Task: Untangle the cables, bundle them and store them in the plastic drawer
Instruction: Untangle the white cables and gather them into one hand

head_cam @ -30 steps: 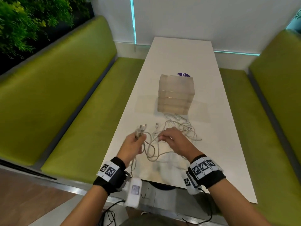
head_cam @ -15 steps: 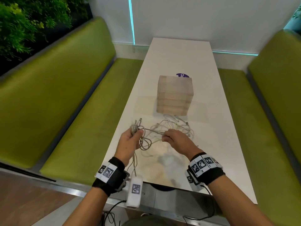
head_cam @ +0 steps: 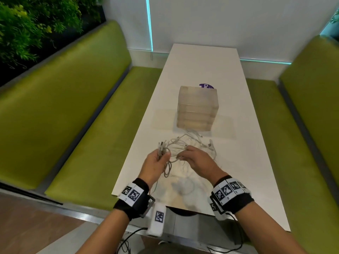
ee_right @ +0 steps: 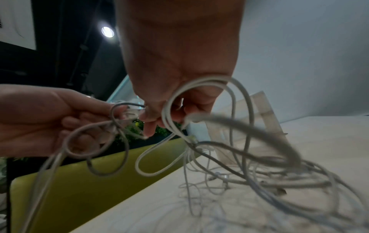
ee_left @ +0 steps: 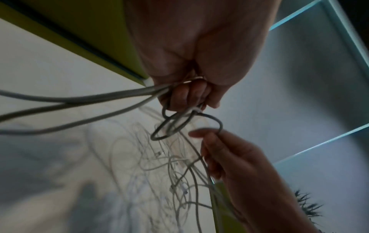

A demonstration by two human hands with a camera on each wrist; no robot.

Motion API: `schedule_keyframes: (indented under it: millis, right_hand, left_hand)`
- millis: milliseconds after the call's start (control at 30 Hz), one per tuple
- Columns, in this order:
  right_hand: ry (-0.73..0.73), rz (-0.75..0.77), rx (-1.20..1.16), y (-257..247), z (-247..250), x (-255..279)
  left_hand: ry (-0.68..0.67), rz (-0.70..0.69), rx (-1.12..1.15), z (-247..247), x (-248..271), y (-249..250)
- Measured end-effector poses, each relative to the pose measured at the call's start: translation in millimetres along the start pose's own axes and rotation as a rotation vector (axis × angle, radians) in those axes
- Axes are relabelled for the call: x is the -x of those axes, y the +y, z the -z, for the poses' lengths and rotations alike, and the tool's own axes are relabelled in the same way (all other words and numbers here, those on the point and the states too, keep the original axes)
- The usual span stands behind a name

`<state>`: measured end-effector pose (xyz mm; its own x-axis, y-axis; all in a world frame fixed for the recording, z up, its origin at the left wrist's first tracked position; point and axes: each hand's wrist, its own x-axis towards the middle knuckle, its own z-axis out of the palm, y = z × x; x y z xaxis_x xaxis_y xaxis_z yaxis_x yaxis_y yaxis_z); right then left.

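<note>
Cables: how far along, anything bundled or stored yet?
Early. Nothing looks done: the cables are one loose tangle on the table, none tied. In hand: left hand grips a few gathered strands, right hand hooks a loop and teases it out. Left: separating, bundling, storing; the drawer box looks shut.

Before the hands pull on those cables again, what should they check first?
1. Left hand has a firm grip on one bunch of the cables: ok.
2. Right hand holds strands too: ok, loops hang from its fingers.
3. Cables untangled: not ok, still a knotted heap on the table.
4. Plastic drawer open and ready: not ok, every drawer looks closed.
5. Strands caught under the drawer: cannot tell.
</note>
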<state>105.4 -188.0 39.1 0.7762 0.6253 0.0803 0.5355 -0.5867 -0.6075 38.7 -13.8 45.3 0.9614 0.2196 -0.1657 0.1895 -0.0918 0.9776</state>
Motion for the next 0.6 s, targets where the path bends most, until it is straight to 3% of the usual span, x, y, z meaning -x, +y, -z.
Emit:
schedule_keyframes:
  millis: [267, 600]
  right_hand:
    - [-0.040, -0.033, 0.005, -7.0, 4.8, -3.8]
    - [-0.001, -0.226, 0.068, 21.1, 0.0, -3.2]
  left_hand:
    - [-0.193, -0.049, -0.197, -13.5, -0.8, -1.9]
    - [0.066, -0.125, -0.037, 15.3, 0.1, 21.0]
